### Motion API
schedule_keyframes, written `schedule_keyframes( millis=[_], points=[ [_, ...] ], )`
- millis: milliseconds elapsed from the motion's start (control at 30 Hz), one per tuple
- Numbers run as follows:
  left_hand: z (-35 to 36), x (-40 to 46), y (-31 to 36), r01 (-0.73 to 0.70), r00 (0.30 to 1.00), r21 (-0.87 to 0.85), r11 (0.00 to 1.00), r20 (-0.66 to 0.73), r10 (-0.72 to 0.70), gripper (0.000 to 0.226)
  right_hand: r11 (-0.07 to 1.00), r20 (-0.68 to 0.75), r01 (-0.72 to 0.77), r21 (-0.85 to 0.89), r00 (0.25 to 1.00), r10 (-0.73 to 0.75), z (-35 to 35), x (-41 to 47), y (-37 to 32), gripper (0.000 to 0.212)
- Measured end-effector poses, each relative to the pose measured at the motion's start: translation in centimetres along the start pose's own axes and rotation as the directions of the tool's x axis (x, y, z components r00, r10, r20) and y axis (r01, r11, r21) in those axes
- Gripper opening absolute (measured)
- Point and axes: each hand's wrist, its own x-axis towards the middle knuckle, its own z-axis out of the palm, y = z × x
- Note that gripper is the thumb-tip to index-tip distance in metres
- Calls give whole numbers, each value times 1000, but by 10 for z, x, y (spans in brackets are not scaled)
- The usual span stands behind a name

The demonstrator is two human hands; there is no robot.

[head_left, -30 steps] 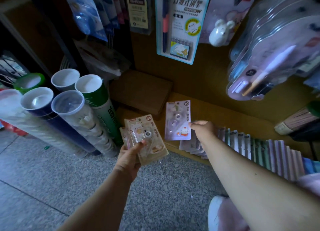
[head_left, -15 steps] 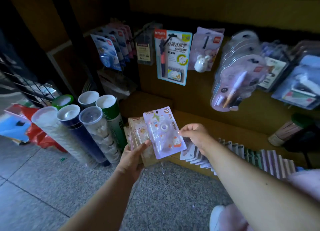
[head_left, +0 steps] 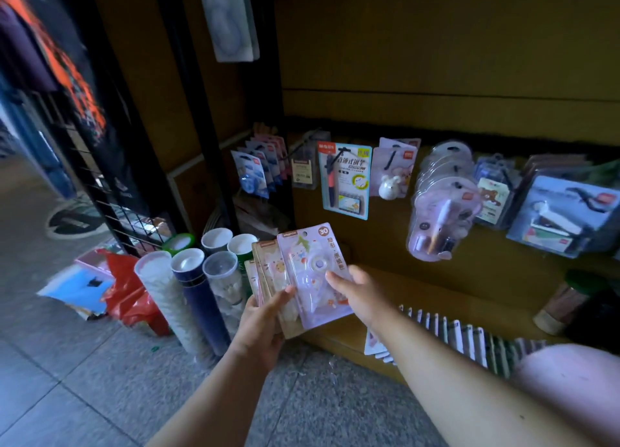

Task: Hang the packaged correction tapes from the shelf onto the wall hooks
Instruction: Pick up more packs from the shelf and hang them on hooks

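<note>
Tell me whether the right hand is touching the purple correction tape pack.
Touching. The head view shows the right hand with its fingers resting on the purple correction tape pack.

A stationery shop is showing here: carded pen packs [head_left: 345, 180] and blister-packed goods [head_left: 439, 205] are hanging on the wooden wall [head_left: 436, 44]; rowed packets [head_left: 469, 336] are lining a low shelf [head_left: 339, 337]; capped tubes [head_left: 188, 292] are standing on the stone floor [head_left: 84, 379].

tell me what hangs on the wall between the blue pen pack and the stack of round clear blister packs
A lilac pack holding a small white mouse-shaped item hangs between the blue pen pack and the round clear blister packs, in the head view.
</note>
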Motion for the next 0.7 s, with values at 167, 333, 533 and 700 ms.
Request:
schedule_keyframes(
  millis=[167,333,533,700],
  points=[
    [3,-8,26,-49,998,8,999,34,49,65,995,-39,78,55,996,-76,7,-8,-26,11],
    [10,-14,63,-120,992,15,993,39,119,74,969,-82,186,165,981,-175,13,-8,-56,6],
    [23,-17,112,-219,976,60,974,33,217,71,930,-124,319,182,946,-300,15,-4,-96,7],
    [33,-19,152,-260,965,16,965,46,259,74,888,-126,427,172,903,-410,15,3,-144,9]
  ],
)
